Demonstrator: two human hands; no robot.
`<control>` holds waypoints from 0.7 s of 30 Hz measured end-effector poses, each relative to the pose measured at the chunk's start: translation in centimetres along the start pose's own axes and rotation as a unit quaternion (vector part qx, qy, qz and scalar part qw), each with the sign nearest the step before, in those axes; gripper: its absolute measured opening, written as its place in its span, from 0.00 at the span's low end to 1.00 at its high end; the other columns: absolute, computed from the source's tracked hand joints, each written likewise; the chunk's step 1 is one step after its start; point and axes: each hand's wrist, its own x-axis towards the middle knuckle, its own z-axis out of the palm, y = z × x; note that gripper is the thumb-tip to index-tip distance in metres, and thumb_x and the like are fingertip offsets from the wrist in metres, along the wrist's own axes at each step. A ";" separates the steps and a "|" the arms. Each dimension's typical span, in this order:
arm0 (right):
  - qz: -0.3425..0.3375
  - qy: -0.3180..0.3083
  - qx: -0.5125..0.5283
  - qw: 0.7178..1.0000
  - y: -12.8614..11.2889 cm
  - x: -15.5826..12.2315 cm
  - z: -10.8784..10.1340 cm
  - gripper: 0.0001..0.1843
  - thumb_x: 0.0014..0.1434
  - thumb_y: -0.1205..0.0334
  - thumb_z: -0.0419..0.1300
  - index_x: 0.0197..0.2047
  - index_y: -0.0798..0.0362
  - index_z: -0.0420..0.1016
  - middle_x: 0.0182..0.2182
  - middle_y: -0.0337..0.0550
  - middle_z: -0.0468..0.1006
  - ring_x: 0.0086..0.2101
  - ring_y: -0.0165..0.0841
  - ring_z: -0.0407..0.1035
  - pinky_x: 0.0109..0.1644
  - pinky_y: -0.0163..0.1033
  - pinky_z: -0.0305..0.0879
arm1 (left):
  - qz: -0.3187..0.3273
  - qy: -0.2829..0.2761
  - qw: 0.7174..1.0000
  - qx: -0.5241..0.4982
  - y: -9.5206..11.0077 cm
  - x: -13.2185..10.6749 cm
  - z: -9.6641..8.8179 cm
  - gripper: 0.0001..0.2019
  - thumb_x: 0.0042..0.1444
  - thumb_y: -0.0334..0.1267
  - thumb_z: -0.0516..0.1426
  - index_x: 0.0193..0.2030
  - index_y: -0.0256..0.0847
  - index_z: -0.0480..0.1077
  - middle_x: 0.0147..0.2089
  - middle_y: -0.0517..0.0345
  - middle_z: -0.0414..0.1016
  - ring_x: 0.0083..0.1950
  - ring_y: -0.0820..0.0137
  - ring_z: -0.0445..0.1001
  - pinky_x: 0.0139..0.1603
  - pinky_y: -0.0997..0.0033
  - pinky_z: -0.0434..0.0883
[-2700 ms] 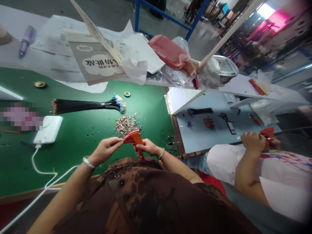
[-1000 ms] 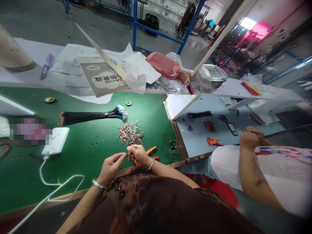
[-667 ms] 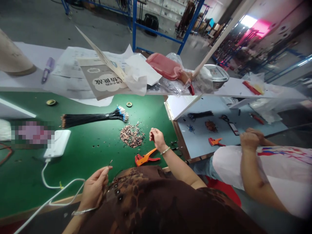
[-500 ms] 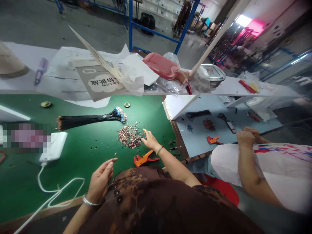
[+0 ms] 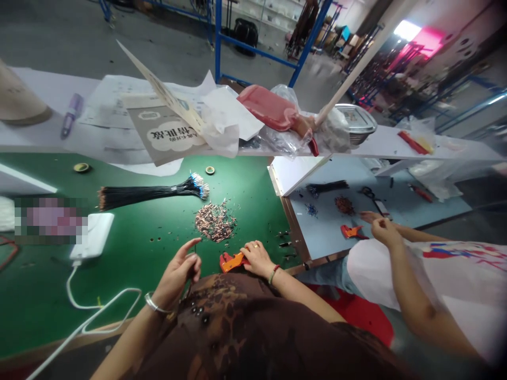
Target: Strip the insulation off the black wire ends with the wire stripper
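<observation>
My left hand [image 5: 177, 270] is over the near edge of the green table, index finger stretched out and the other fingers curled round a thin dark wire [image 5: 195, 246]. Only a short piece of that wire shows. My right hand [image 5: 257, 258] rests over the handles of an orange and red wire stripper [image 5: 229, 262] lying on the table, fingers bent round them. Beyond both hands lies a loose heap of small copper-coloured and black pieces [image 5: 214, 220]. Behind the heap, a tied bundle of black wires [image 5: 144, 196] has blue and silvery ends pointing right.
A white power bank [image 5: 93, 236] with a white cable lies at left. Across the back runs a white shelf [image 5: 368, 146] carrying papers and a red item. At right, a co-worker's hands [image 5: 382, 227] are above a blue-grey table with another wire stripper [image 5: 352, 231].
My right hand has moved from the heap of pieces back to the wire stripper and closed on its handles. My left index finger has straightened. The co-worker's hands have moved apart.
</observation>
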 end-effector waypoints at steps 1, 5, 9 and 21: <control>0.004 -0.008 0.016 1.000 0.0 0.1 -0.3 0.22 0.51 0.60 0.64 0.49 0.56 0.72 0.46 0.53 0.71 0.50 0.43 0.62 0.58 0.50 0.54 | 0.002 -0.006 1.000 0.009 0.1 0.2 0.0 0.28 0.56 0.47 0.58 0.62 0.45 0.58 0.25 0.68 0.65 0.20 0.75 0.65 0.20 0.77 0.61; 0.068 -0.054 0.284 0.955 -0.5 0.2 -1.1 0.18 0.46 0.61 0.64 0.42 0.56 0.73 0.42 0.48 0.71 0.44 0.39 0.65 0.51 0.44 0.60 | 0.011 0.024 0.999 0.036 -0.5 0.4 -0.5 0.22 0.53 0.50 0.60 0.52 0.43 0.63 0.30 0.64 0.69 0.22 0.74 0.69 0.19 0.77 0.62; 0.105 -0.090 0.569 0.811 -1.8 0.7 -1.8 0.14 0.49 0.60 0.63 0.39 0.55 0.72 0.34 0.42 0.72 0.35 0.34 0.67 0.41 0.39 0.64 | 0.007 0.100 0.995 0.030 -1.7 0.4 -1.2 0.21 0.51 0.52 0.62 0.44 0.39 0.68 0.28 0.64 0.68 0.22 0.79 0.64 0.18 0.81 0.56; 0.029 -0.081 0.838 0.539 -5.3 2.5 -4.8 0.21 0.47 0.62 0.70 0.44 0.56 0.71 0.35 0.42 0.73 0.35 0.34 0.73 0.48 0.45 0.68 | 0.022 0.070 0.997 0.019 0.6 1.2 0.1 0.22 0.53 0.50 0.61 0.49 0.39 0.67 0.21 0.70 0.59 0.19 0.79 0.58 0.18 0.80 0.53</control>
